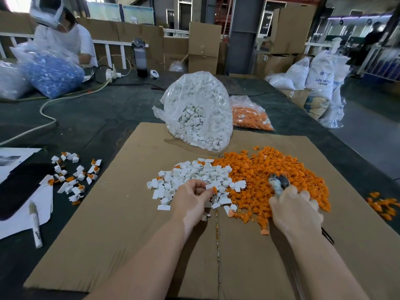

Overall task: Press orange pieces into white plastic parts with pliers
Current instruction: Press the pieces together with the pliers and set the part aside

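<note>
The left hand point(190, 197) pinches an orange piece point(214, 189) against a white part point(210, 186); the right hand point(295, 210) grips pliers point(278, 184). Seat it squarely before squeezing.

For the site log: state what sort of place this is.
Probably a factory or warehouse assembly bench: bulk bags of white plastic parts and orange pieces, stacked cardboard cartons, and resin sacks on the floor.

On the cardboard sheet point(108, 245) the loose parts point(190, 178) lie left of the loose pieces point(281, 169), two bags point(199, 109) behind
</note>
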Demonstrator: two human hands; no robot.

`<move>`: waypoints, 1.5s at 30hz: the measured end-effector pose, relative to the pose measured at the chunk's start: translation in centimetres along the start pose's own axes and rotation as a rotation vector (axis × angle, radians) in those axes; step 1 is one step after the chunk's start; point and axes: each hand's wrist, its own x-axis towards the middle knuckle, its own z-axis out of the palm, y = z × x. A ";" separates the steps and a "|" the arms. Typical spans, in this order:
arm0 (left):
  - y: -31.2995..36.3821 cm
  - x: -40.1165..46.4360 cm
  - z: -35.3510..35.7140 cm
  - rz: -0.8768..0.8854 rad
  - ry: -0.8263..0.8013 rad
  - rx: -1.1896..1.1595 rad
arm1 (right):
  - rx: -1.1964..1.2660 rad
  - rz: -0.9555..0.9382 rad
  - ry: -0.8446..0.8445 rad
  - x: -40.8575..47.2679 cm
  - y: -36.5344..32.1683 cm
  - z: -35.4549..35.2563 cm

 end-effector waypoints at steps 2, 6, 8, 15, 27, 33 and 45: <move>0.3 0.2 0.0 -0.037 -0.005 -0.049 | 0.073 -0.134 0.022 0.4 -0.1 -0.1; 1.2 0.5 -0.3 -0.127 -0.020 -0.205 | 0.400 -0.319 -0.244 0.4 -2.1 -0.6; 1.6 0.6 -0.5 -0.159 -0.027 -0.272 | 0.486 -0.355 -0.366 0.1 -2.9 -0.6; 2.4 0.7 -1.3 -0.269 -0.096 -0.402 | 0.816 -0.172 -0.747 -0.7 -3.6 0.0; 2.3 1.5 -1.4 -0.271 0.015 -0.376 | 0.668 -0.285 -0.787 0.0 -3.8 0.0; 2.4 1.5 -1.0 -0.283 0.028 -0.447 | 0.523 -0.332 -0.683 -0.2 -4.1 0.1; 2.9 1.1 -0.4 -0.257 0.061 -0.460 | 0.363 -0.447 -0.368 -0.8 -3.9 1.5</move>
